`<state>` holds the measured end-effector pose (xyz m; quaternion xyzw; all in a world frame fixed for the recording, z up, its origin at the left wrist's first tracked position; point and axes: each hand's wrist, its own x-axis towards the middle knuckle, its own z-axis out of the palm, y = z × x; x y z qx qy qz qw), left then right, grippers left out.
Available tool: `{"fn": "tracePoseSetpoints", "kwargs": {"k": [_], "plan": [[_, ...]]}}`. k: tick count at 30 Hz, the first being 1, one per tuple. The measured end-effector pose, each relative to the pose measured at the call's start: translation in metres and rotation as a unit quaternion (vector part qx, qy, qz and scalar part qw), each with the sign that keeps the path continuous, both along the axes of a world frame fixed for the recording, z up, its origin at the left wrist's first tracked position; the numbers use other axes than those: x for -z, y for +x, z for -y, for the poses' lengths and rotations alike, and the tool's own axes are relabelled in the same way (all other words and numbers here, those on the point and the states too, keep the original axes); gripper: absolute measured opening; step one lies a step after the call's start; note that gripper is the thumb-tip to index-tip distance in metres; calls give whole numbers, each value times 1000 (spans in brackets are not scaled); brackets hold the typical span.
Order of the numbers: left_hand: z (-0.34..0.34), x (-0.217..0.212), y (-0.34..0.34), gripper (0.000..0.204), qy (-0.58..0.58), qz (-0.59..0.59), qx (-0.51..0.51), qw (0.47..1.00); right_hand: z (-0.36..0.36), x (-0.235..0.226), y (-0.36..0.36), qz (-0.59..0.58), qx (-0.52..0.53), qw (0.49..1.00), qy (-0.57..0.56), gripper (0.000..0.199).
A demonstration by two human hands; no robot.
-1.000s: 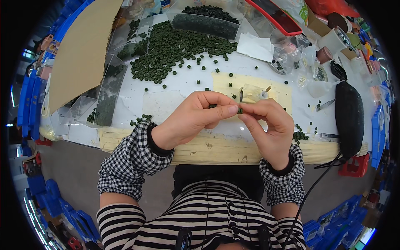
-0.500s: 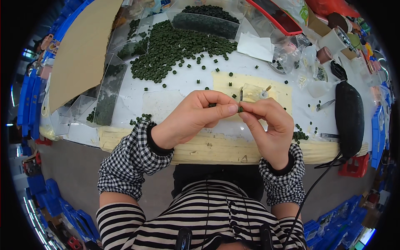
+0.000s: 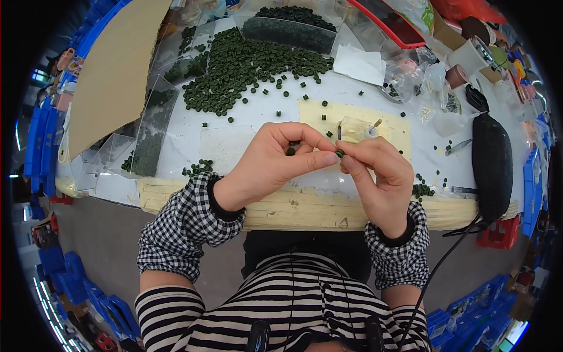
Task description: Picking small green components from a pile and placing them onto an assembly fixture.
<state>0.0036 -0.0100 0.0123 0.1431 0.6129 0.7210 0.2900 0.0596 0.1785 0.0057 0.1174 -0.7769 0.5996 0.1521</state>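
Note:
Between my two hands, over the near part of the table, sits one small dark green grooved spool-like piece (image 3: 339, 153). My left hand (image 3: 275, 154) pinches it between thumb and forefinger. More dark green pieces (image 3: 291, 151) show within the curl of that hand's other fingers. From the other side my right hand (image 3: 378, 170) is closed on the same piece with its fingertips. Just beyond the fingers a thin upright metal pin (image 3: 339, 132) stands by a yellowish block (image 3: 355, 129) with a small white nozzle-like part (image 3: 370, 133). The fingertips partly hide this.
A big heap of green pieces (image 3: 234, 70) covers the back left, with clear bins (image 3: 153, 126) and a cardboard sheet (image 3: 111, 70) beside it. At right lie a black pouch (image 3: 491, 164), tweezers (image 3: 458, 147) and plastic bags (image 3: 431, 88). A red-edged tray (image 3: 390, 23) stands behind.
My left thumb and fingers have shifted slightly, and the left hand's curl has opened a little, showing more of the pieces inside. The pinched piece has turned slightly.

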Motion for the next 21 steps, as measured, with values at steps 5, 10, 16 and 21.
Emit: {"fn": "tracePoseSetpoints", "kwargs": {"k": [5,10,16,21], "plan": [[0,1,3,10,-30,-91,-28,995,1,2,0,4,-6,1000,-10,25],[-2,3,6,12,-64,-264,-67,960,0,0,0,10,-13,1000,-18,25],[-3,2,7,14,-85,-375,-96,918,-1,1,0,22,-34,998,-39,26],[-2,3,9,15,-87,-389,-104,911,0,1,0,41,-46,996,-58,23]]}}
